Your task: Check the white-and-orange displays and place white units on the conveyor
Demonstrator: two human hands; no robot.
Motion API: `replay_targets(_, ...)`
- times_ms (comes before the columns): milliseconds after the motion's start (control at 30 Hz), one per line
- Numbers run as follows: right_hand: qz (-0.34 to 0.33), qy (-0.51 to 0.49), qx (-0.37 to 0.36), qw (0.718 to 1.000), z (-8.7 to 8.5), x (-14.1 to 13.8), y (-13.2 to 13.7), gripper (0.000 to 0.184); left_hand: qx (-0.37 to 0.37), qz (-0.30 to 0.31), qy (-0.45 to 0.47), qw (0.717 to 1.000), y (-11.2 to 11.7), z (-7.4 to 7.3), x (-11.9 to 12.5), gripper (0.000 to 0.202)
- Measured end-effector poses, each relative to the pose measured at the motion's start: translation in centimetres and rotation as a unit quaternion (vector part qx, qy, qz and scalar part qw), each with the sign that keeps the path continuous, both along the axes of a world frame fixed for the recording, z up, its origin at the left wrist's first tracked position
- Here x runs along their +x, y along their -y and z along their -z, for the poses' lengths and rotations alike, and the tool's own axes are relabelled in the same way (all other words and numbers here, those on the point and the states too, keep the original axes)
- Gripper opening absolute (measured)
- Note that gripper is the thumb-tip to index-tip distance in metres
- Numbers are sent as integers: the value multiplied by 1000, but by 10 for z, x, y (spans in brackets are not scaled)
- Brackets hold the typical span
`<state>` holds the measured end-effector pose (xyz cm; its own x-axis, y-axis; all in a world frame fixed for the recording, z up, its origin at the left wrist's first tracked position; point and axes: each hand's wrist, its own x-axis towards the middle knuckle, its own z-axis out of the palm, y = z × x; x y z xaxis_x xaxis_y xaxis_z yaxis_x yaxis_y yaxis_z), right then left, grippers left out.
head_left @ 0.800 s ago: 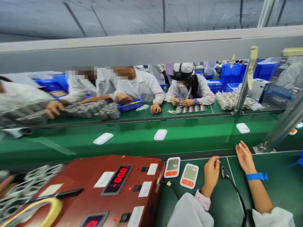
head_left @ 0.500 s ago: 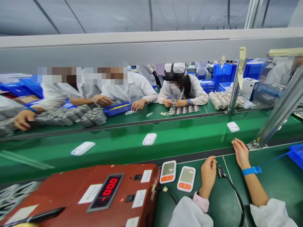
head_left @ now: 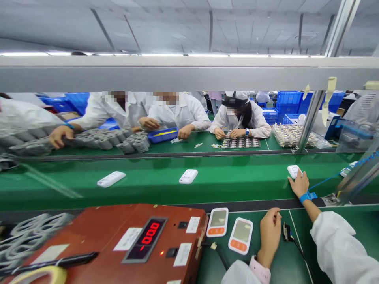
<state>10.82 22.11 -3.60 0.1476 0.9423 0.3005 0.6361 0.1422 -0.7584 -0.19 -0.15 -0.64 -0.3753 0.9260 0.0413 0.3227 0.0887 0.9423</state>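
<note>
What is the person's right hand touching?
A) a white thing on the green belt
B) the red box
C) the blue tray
A: the right hand is stretched out onto the belt, with its fingers on the white thing.

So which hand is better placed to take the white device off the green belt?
The right hand: it reaches over the belt and touches the white device. The left hand rests on the near bench.
</note>
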Motion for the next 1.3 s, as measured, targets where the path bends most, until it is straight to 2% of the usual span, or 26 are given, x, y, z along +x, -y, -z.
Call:
replay_targets(200,-40,-37,14,998,-1,-2,-4,50,1,1,3,1000,1,-1,0,28)
replay_targets(300,-55,-104,13,993,-7,2,1,53,4,-4,6,1000,0,0,0,28)
replay_targets(400,-83,-183,0,980,-20,6,19,58,10,-5,11,1000,0,0,1,27)
replay_targets(467,-122,-283,-37,951,-34,10,39,56,15,-5,11,1000,-1,0,1,28)
replay_targets(533,-155,-398,-98,899,-50,13,62,53,15,-6,9,1000,-1,0,1,28)
replay_targets(600,-177,-467,-145,854,-66,15,85,52,12,-4,5,1000,-1,0,0,27)
replay_targets(667,-196,-464,-160,849,-80,15,104,54,7,0,4,1000,-1,0,0,27)
replay_targets(767,-205,-436,-162,861,-97,12,128,58,4,6,5,1000,-1,1,-1,26)
replay_targets(867,-237,-403,-169,868,-116,8,149,55,2,8,3,1000,-1,0,0,26)
replay_targets(1033,-313,-401,-172,843,-147,2,179,48,1,4,-9,1000,-1,-2,1,25)
replay_targets(1133,-329,-405,-193,831,-157,0,187,53,12,-1,-20,1000,-1,-1,3,24)
replay_targets(1300,-328,-409,-207,826,-160,3,187,54,23,-9,-19,1000,-1,3,4,23)
